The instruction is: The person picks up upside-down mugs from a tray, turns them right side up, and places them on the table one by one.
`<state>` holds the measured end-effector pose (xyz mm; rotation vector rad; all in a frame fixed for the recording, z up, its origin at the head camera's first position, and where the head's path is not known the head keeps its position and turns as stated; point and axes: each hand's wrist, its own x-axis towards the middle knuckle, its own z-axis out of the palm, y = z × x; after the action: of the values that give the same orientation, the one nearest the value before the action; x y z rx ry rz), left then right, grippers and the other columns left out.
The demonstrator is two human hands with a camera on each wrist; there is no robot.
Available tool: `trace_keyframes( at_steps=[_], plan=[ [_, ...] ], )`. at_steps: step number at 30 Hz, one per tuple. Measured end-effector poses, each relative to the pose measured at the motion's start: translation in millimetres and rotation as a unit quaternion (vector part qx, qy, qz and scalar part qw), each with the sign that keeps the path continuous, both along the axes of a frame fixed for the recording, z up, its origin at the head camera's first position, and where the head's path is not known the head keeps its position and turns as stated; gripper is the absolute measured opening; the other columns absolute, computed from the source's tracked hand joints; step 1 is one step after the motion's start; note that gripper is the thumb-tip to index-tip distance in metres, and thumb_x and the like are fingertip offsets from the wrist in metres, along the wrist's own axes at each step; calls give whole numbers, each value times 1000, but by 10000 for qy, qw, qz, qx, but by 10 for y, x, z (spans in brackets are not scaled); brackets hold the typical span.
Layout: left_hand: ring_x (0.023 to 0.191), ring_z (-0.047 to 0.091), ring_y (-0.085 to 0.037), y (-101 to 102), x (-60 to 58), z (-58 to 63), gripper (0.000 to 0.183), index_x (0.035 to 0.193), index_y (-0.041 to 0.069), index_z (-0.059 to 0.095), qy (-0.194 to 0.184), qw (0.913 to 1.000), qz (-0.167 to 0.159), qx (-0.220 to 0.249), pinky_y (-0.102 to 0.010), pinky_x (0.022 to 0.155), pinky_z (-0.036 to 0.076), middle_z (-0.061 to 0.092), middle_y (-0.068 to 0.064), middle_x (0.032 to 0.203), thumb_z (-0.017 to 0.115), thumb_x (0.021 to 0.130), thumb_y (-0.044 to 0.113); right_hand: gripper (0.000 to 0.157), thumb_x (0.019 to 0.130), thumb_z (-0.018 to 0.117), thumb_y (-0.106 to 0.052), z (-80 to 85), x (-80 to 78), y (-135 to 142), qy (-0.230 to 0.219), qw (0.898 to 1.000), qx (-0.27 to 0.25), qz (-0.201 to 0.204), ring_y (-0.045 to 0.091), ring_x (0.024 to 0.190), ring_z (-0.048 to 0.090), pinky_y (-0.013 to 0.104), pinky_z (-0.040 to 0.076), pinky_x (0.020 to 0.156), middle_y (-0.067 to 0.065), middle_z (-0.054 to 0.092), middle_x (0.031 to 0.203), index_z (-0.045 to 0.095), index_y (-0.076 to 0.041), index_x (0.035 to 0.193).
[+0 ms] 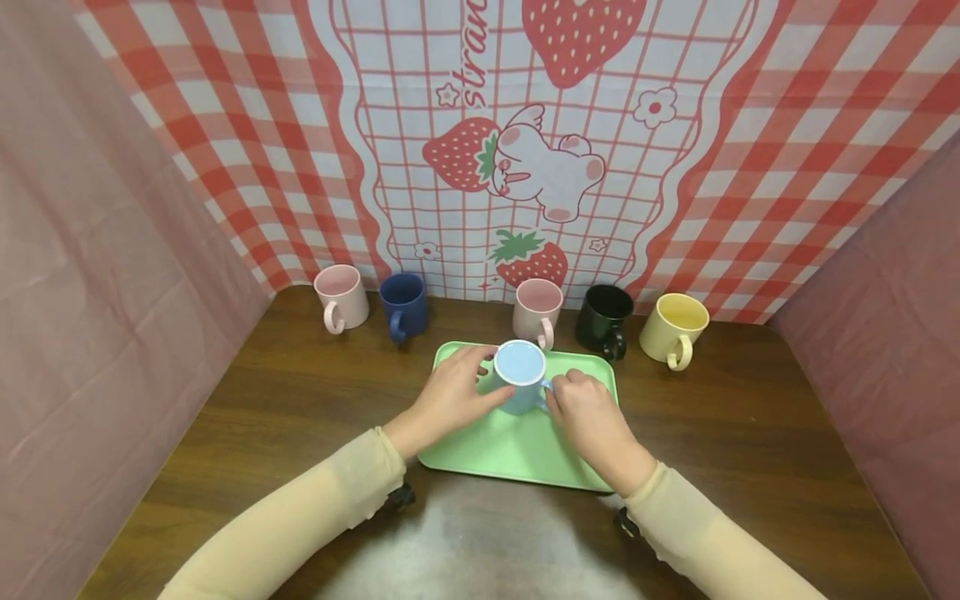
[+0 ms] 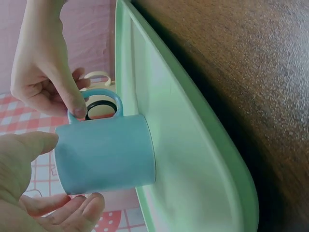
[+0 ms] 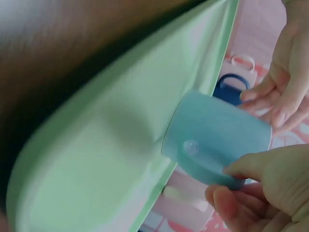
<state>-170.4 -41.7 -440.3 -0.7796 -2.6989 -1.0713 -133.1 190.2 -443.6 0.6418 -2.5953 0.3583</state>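
A light blue mug is upside down over the light green tray, its white-ringed base facing up. In the left wrist view the rim of the mug is right at the tray surface. My right hand pinches the mug's handle between thumb and curled fingers, as the right wrist view shows at the handle. My left hand is spread loosely around the other side of the mug, thumb in front and fingertips close to the base edge.
Along the back stand a pink mug, a dark blue mug, another pink mug, a black mug and a yellow mug. A strawberry-print cloth hangs behind the wooden table.
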Motion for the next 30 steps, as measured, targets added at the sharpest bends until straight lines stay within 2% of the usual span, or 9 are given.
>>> trace_keyframes(
  at_steps=[7,18,25,30],
  plan=[
    [108,77,-33,-42,-4,-13,60,143,-6,62,-86,10000,24,-40,-49,94,62,71,-21,135,81,98,29,28,93,74,6,-34,-82,119,61,10000,15,28,37,59,59,50,53,56,13,53,67,58,-1,72],
    [112,76,-36,-176,-35,32,52,142,-4,63,-282,9988,311,237,-47,92,63,71,-19,133,74,102,28,7,91,74,12,-138,-253,341,969,9941,-297,399,39,61,61,51,57,55,15,54,73,68,10,91],
    [112,76,-33,-292,-70,103,48,143,-2,65,-382,9972,465,445,-46,94,63,71,-19,133,71,104,27,18,88,81,13,-39,-306,428,1113,9911,-518,519,36,66,66,48,60,57,18,62,80,74,13,105],
    [113,75,-31,-371,-127,183,39,142,-2,66,-406,9938,553,878,-46,95,63,72,-19,134,58,111,21,16,89,80,12,55,-328,411,1173,9884,-902,346,35,66,67,48,58,55,18,64,81,76,10,105]
  ],
)
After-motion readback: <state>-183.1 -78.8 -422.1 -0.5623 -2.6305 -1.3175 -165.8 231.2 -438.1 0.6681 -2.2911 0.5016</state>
